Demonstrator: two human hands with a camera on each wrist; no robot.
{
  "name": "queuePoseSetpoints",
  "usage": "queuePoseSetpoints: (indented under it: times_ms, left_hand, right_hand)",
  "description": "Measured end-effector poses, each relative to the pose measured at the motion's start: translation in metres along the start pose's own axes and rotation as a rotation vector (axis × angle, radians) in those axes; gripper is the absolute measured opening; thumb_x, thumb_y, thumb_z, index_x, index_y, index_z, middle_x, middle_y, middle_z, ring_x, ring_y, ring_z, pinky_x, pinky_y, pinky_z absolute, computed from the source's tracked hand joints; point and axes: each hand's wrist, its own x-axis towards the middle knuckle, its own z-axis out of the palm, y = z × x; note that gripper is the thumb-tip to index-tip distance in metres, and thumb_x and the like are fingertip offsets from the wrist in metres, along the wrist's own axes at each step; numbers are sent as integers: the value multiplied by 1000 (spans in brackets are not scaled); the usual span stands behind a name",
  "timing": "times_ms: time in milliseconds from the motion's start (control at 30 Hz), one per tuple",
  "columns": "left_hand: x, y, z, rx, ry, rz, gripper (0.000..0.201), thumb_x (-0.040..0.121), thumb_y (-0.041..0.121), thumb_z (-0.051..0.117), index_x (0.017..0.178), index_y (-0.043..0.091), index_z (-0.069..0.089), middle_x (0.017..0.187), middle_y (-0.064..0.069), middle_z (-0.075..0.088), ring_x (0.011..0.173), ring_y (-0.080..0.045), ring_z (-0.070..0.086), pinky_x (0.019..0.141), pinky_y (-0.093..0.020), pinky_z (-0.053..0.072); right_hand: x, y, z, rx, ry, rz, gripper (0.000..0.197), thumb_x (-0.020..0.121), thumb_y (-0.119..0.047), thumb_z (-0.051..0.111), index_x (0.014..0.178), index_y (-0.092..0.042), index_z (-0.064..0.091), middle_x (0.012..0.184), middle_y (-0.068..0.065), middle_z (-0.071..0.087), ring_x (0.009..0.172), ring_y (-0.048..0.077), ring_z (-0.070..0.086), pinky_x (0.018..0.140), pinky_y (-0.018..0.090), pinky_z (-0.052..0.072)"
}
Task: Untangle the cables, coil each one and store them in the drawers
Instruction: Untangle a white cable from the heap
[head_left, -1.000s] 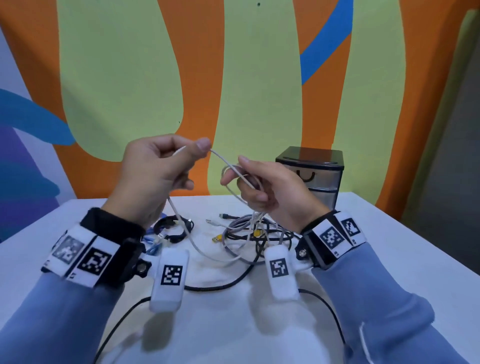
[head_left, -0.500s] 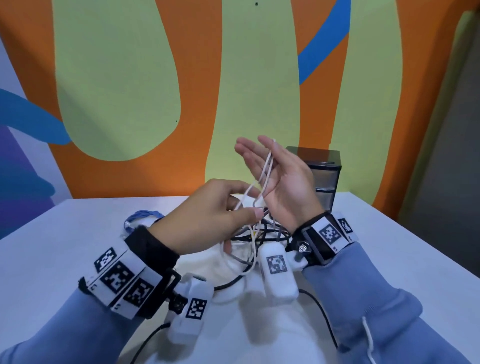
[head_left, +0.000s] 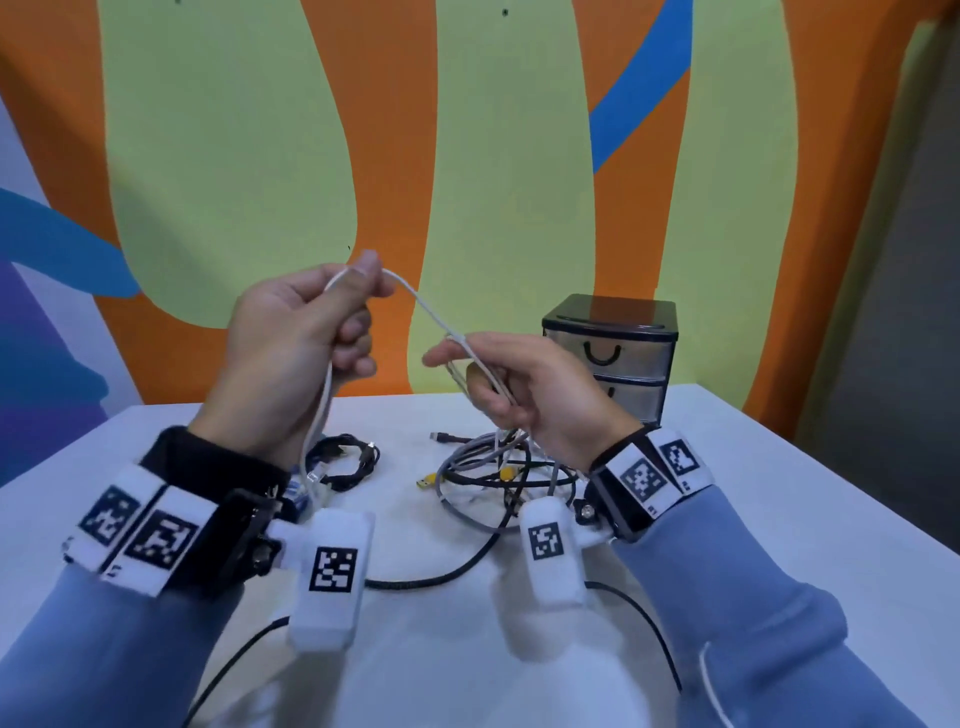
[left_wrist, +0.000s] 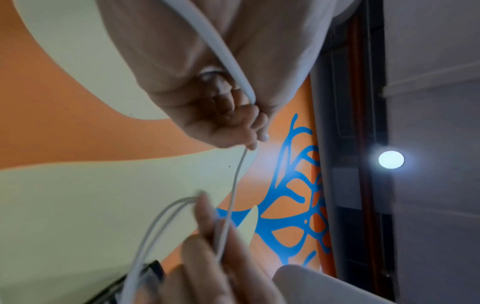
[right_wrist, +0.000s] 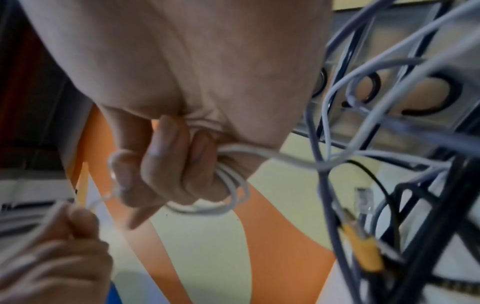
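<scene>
Your left hand (head_left: 291, 343) pinches the white cable (head_left: 415, 296), which slants down-right to loops gripped in your right hand (head_left: 524, 395); the next wrap runs rightward.

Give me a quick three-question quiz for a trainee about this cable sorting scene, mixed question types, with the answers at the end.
1. True or false: the left hand pinches the white cable between thumb and fingers.
2. Where do the finished loops of the white cable sit? A) in the right hand B) on the table C) in a drawer
3. Fill in: the drawer unit stands at the table's far ____ side.

Key
1. True
2. A; the loops show round its fingers in the right wrist view.
3. right; its visible drawers are closed, behind the tangled pile.
</scene>
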Motion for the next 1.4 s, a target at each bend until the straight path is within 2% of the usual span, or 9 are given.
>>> queuePoseSetpoints:
  times_ms: [200, 367, 533, 667, 833, 967, 1100, 1200, 1400]
  left_hand:
    - [10, -21, -16, 386, 165, 180, 27, 97, 34, 77, 89, 8, 74, 54, -2, 50, 45, -19, 40, 46, -28, 40]
    - [2, -35, -6, 795, 4, 239, 32, 98, 50, 70, 81, 24, 78, 58, -7, 58, 55, -33, 58, 57, -49, 54]
    - [-2, -38, 6, 878, -14, 291, 25, 103, 44, 65, 93, 26, 79, 82, 1, 64, 81, -22, 60, 76, -44, 51]
    - [-2, -39, 7, 824, -38, 285, 17, 104, 34, 66, 95, 28, 79, 89, 6, 69, 85, -18, 59, 72, -37, 42]
    - [-4, -38, 9, 626, -131, 141, 21, 106, 21, 64, 92, 19, 80, 84, 7, 78, 78, -12, 64, 79, -35, 51]
    - [-11, -26, 21, 207, -143, -67, 26, 105, 6, 55, 99, 0, 80, 99, -18, 79, 89, -25, 66, 93, -42, 54]
    - [-15, -19, 26, 126, -130, -93, 21, 100, 10, 67, 119, 5, 74, 105, -24, 79, 98, -34, 75, 105, -49, 56]
    - [-18, -23, 25, 322, -148, -10, 55, 88, -3, 80, 134, 21, 62, 96, -10, 82, 97, -28, 79, 98, -37, 59]
    - [-15, -30, 23, 365, -11, 134, 54, 81, -7, 76, 126, 22, 67, 82, -7, 79, 78, -27, 73, 90, -53, 58]
  right_hand:
    - [-4, -10, 2, 431, -161, 59, 28, 107, -25, 41, 90, -13, 60, 55, -8, 31, 48, 7, 12, 47, 23, 9]
    - [-5, -13, -3, 544, -68, -24, 34, 105, -28, 43, 104, -10, 72, 56, -8, 17, 45, 8, 8, 43, 20, 15]
    - [-6, -12, -1, 642, -86, -15, 34, 106, -27, 42, 96, -13, 70, 54, -8, 18, 43, 7, 9, 41, 19, 15]
    - [-3, -7, 3, 689, -130, -20, 25, 107, -27, 41, 96, -15, 60, 54, -8, 18, 42, 8, 10, 41, 20, 16]
    - [2, -1, 5, 708, -132, -11, 26, 111, -26, 35, 97, -16, 54, 55, -8, 20, 42, 8, 12, 41, 20, 17]
    - [8, 5, 6, 686, -36, -11, 29, 113, -25, 34, 95, -14, 53, 52, -11, 30, 39, 5, 15, 40, 18, 16]
    - [13, 7, 6, 518, 157, -70, 29, 114, -22, 34, 95, -10, 53, 54, -6, 36, 37, 3, 24, 40, 18, 17]
    - [14, 8, 12, 265, 314, -89, 29, 114, -21, 37, 95, -9, 55, 57, 1, 48, 39, 7, 37, 42, 18, 28]
    - [17, 20, 23, -419, 459, -257, 36, 114, -26, 38, 83, -21, 57, 73, -4, 59, 63, 9, 52, 66, 31, 42]
